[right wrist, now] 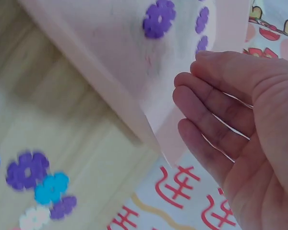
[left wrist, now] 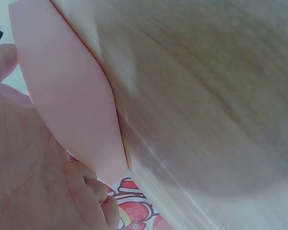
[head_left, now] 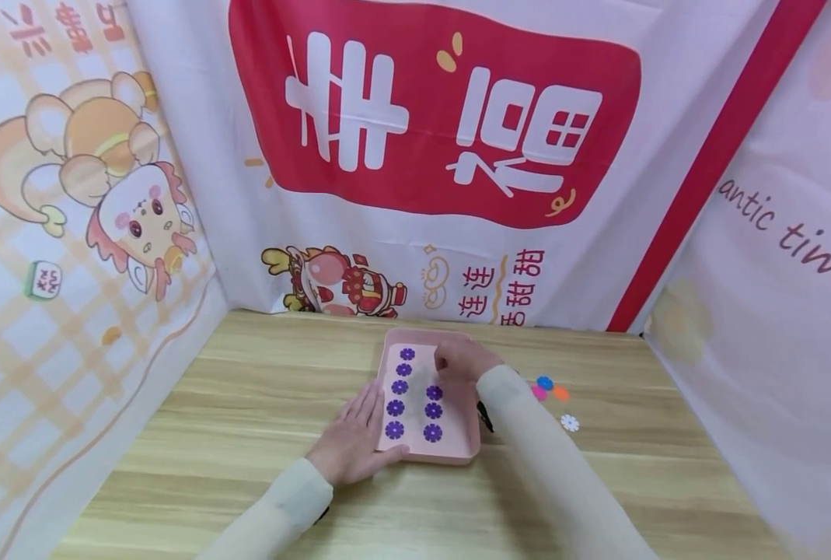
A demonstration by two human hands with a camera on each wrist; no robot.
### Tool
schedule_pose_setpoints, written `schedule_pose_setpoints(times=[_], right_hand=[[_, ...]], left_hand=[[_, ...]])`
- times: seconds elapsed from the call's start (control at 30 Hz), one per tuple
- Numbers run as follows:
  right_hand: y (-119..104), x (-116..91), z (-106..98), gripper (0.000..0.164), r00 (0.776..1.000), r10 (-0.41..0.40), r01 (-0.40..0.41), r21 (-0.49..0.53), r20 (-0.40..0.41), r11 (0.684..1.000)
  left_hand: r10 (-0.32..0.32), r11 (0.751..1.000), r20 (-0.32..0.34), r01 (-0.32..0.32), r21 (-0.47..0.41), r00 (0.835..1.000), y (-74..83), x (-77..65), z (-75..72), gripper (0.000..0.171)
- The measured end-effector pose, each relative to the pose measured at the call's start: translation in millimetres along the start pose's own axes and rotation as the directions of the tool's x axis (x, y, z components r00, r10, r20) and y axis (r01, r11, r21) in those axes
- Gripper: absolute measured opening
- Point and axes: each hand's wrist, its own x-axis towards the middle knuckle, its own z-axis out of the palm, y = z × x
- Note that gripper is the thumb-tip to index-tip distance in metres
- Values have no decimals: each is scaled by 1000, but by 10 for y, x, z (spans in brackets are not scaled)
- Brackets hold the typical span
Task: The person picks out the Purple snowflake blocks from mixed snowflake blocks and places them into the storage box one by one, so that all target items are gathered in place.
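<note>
A pink tray (head_left: 462, 447) with a pale inside holds two columns of purple snowflake discs (head_left: 395, 430). My left hand (head_left: 352, 445) rests at the tray's near left corner, its fingers extended along the left side and its thumb over the near rim. In the left wrist view the thumb (left wrist: 4, 60) reaches over the pink rim. Above the far right part of the tray is my right hand (head_left: 462, 360), beyond the shorter column's last disc (head_left: 434, 393). Its fingers are bent, with thumb and forefinger tips close together; whether a disc is between them is hidden.
Right of the tray, loose discs lie on the wooden table (head_left: 261, 389): a blue one (head_left: 544, 383), an orange one (head_left: 560, 393), a pink one (head_left: 539, 392) and a white one (head_left: 570, 422). Purple discs (right wrist: 28, 170) also show there in the right wrist view. Printed cloth (head_left: 443, 264) walls stand around.
</note>
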Motion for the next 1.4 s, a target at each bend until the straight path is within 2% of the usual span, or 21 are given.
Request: schedule_pose_setpoints(times=[0.13,0.37,0.63,0.83,1.17,1.4], right_hand=[[27,-78,-158,8,996,-83,80,-118,-16,990],[183,-294,-404,8,997,-82,81,-130,-1,988],[549,-453,-436,8,999,-51,52,-124,11,991],[768,-537,-346,15,999,23,-19,-104,38,994],[1149,-505,-70,24,997,72,-74,-53,-25,996],[1302,-487,113,30,989,137,-138,-18,-57,990]], left_hand=[[1,1000,-9,-1,3,1000,-15,1,-7,105],[-12,1000,0,12,-2,1000,-37,-12,-12,105],[-14,1000,-10,14,-2,1000,-45,-30,-39,104],[-12,1000,-4,12,7,1000,-57,-38,-53,104],[3,1000,4,-3,8,1000,-32,-14,-26,104],[5,1000,-1,-5,-15,1000,-7,-7,-3,105]])
